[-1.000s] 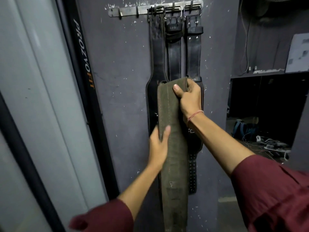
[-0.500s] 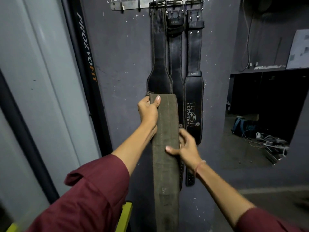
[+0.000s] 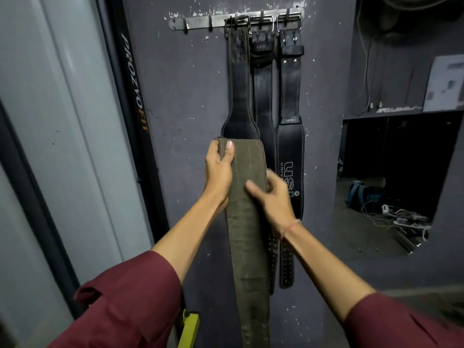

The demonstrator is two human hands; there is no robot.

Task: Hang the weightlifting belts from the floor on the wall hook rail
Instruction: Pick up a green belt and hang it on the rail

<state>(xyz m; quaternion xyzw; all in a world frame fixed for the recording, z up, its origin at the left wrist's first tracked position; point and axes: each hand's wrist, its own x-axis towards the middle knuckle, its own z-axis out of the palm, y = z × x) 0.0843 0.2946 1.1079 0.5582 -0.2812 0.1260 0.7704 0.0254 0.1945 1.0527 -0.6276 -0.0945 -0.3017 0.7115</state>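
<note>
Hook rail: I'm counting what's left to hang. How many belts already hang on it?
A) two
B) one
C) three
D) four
C: three black belts hang by their buckles from the rail; the olive belt is unhooked, held by the left hand and right hand.

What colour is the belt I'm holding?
The weightlifting belt is olive green, seen best in the head view.

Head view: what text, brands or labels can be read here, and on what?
"PROZVOFIT": black upright frame beside the wall.
"USI", then "UNIV" cut off by the right hand: rightmost hanging belt.
"US": tab higher on that belt.
Middle hanging belt tag, wall sheet: too blurred to read.
Olive belt: nothing legible.
</note>
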